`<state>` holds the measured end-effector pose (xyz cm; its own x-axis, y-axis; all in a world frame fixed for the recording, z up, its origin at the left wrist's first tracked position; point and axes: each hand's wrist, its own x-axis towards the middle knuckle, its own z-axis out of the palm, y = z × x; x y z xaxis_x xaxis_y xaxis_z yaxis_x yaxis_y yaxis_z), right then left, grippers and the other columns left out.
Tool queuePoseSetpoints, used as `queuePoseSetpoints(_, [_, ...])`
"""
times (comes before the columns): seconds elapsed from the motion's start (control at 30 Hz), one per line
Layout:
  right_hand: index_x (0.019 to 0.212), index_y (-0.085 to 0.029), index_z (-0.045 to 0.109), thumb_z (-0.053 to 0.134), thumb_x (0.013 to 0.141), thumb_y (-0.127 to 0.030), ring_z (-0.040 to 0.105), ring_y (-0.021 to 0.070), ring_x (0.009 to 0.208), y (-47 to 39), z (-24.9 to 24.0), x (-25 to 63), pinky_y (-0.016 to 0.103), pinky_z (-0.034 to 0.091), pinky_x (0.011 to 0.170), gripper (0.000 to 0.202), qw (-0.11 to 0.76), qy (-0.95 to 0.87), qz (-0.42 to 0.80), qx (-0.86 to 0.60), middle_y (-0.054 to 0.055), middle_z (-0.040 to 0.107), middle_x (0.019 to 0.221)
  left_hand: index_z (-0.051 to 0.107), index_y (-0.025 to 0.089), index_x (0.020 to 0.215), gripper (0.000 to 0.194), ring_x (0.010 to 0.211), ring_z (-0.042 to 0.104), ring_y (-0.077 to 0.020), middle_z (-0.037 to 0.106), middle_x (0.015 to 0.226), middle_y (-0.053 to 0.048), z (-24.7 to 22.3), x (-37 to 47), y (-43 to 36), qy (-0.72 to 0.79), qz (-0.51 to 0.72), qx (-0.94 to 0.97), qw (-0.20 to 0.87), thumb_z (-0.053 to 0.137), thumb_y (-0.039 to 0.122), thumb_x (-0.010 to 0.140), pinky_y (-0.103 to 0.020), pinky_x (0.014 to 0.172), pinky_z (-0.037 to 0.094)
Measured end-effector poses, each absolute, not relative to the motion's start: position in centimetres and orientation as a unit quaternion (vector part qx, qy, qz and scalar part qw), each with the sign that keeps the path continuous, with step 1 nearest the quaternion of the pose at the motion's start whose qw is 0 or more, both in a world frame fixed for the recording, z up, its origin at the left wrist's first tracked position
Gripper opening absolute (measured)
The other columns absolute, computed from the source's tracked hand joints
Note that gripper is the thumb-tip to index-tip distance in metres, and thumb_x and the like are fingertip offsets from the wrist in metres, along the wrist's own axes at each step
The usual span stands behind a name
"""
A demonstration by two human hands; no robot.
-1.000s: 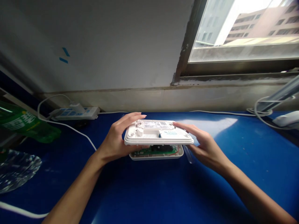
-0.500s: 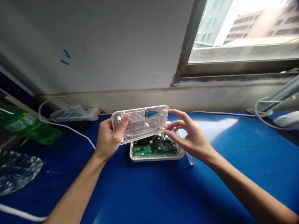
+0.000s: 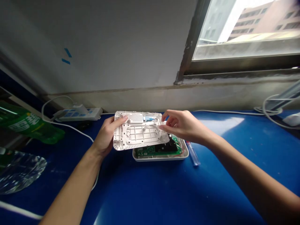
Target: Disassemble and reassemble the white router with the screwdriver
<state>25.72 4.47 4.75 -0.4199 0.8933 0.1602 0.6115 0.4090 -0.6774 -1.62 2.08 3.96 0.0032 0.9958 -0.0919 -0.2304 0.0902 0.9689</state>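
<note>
My left hand (image 3: 105,134) grips the left end of a white plastic device cover (image 3: 140,134), thumb on its inner face. The cover is tilted so its ribs, posts and vent holes show, and a blue fibre-optic connector (image 3: 148,118) lies along its upper edge. At the cover's right end, my right hand (image 3: 177,125) has thumb and fingers drawn together; whatever lies between the fingertips is too small to make out. Partly hidden below the cover, a white housing (image 3: 161,158) rests on the table with a green circuit board (image 3: 146,152) inside.
A clear plastic tube-like item (image 3: 193,154) lies right of the housing. On the left are a power strip (image 3: 91,114), a green bottle (image 3: 35,128) and a clear bottle (image 3: 21,170). White cables run along the wall and past my left arm.
The cover has tipped back, showing more of its inner face. My right hand has moved in over its right end, and its spread fingers have drawn together.
</note>
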Motion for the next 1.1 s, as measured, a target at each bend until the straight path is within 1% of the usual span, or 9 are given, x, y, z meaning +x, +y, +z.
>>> queuePoseSetpoints(0.07, [0.095,-0.023,0.065,0.077,0.085,-0.037,0.065,0.0144,0.061,4.1,4.5,25.3,0.026,0.045,0.057,0.022,0.249,-0.804,0.265,-0.471,-0.002,0.074,0.076,0.079,0.011,0.104,0.035,0.091,0.08,-0.0342,0.083,0.096,-0.013,3.8,-1.5,1.9,0.457,0.542,0.442,0.549,0.084,0.038,0.082,-0.041,0.082,0.066])
queuePoseSetpoints(0.2, [0.092,-0.023,0.064,0.068,0.08,-0.014,0.064,0.0144,0.067,3.5,4.0,24.2,0.026,0.045,0.062,0.015,0.288,-0.802,0.198,-0.485,-0.002,0.074,0.078,0.078,0.016,0.107,0.032,0.09,0.078,-0.0274,0.082,0.099,-0.008,3.8,-0.7,1.2,0.474,0.564,0.537,0.411,0.08,0.042,0.089,-0.03,0.077,0.061])
queuePoseSetpoints(0.33, [0.091,-0.022,0.066,0.069,0.083,-0.021,0.061,0.0139,0.063,3.6,4.6,24.2,0.027,0.044,0.061,0.009,0.329,-0.766,0.257,-0.489,-0.002,0.074,0.075,0.076,0.016,0.099,0.029,0.084,0.074,-0.0238,0.08,0.098,-0.006,4.3,-0.3,0.6,0.495,0.563,0.596,0.287,0.076,0.044,0.092,-0.027,0.072,0.057])
queuePoseSetpoints(0.43, [0.099,-0.023,0.063,0.066,0.089,-0.032,0.059,0.0146,0.058,4.1,5.0,24.9,0.026,0.04,0.053,0.014,0.297,-0.74,0.376,-0.471,-0.001,0.073,0.072,0.076,0.016,0.096,0.029,0.084,0.075,-0.0257,0.08,0.094,-0.006,4.6,-0.8,0.8,0.488,0.573,0.567,0.333,0.079,0.044,0.087,-0.029,0.071,0.058])
queuePoseSetpoints(0.5, [0.104,-0.024,0.057,0.065,0.09,-0.033,0.063,0.0163,0.058,4.4,4.8,25.4,0.025,0.042,0.052,0.018,0.275,-0.734,0.418,-0.459,-0.002,0.073,0.068,0.076,0.017,0.1,0.031,0.085,0.077,-0.0282,0.081,0.094,-0.007,4.7,-1.4,1.2,0.478,0.57,0.533,0.404,0.082,0.044,0.084,-0.031,0.072,0.06])
queuePoseSetpoints(0.6, [0.104,-0.026,0.05,0.065,0.089,-0.027,0.069,0.0184,0.062,4.7,4.1,25.7,0.026,0.047,0.056,0.022,0.254,-0.75,0.404,-0.457,-0.003,0.073,0.066,0.078,0.016,0.103,0.035,0.085,0.08,-0.0314,0.082,0.092,-0.009,4.7,-2.5,1.8,0.474,0.546,0.486,0.491,0.085,0.042,0.081,-0.035,0.071,0.064])
queuePoseSetpoints(0.73, [0.106,-0.025,0.054,0.064,0.091,-0.025,0.072,0.019,0.065,4.5,4.1,25.7,0.027,0.05,0.058,0.018,0.209,-0.783,0.388,-0.438,-0.002,0.076,0.071,0.08,0.013,0.097,0.032,0.079,0.081,-0.0328,0.082,0.084,-0.011,5.0,-3.3,2.2,0.486,0.531,0.427,0.547,0.088,0.034,0.075,-0.036,0.068,0.066])
queuePoseSetpoints(0.93, [0.103,-0.024,0.051,0.068,0.093,-0.035,0.069,0.0187,0.069,4.4,5.7,27.0,0.026,0.05,0.057,0.023,0.154,-0.791,0.431,-0.406,0.0,0.075,0.078,0.082,0.011,0.09,0.016,0.072,0.081,-0.029,0.082,0.079,-0.013,5.0,-3.6,2.5,0.491,0.488,0.388,0.608,0.08,0.025,0.08,-0.03,0.063,0.066])
queuePoseSetpoints(1.1, [0.123,-0.024,0.056,0.072,0.091,-0.045,0.063,0.0177,0.07,4.4,5.9,27.8,0.027,0.048,0.06,0.041,0.122,-0.815,0.392,-0.408,-0.001,0.069,0.082,0.082,0.008,0.091,0.015,0.071,0.081,-0.0279,0.082,0.079,-0.014,4.7,-3.2,2.5,0.478,0.456,0.384,0.645,0.076,0.019,0.083,-0.027,0.06,0.063])
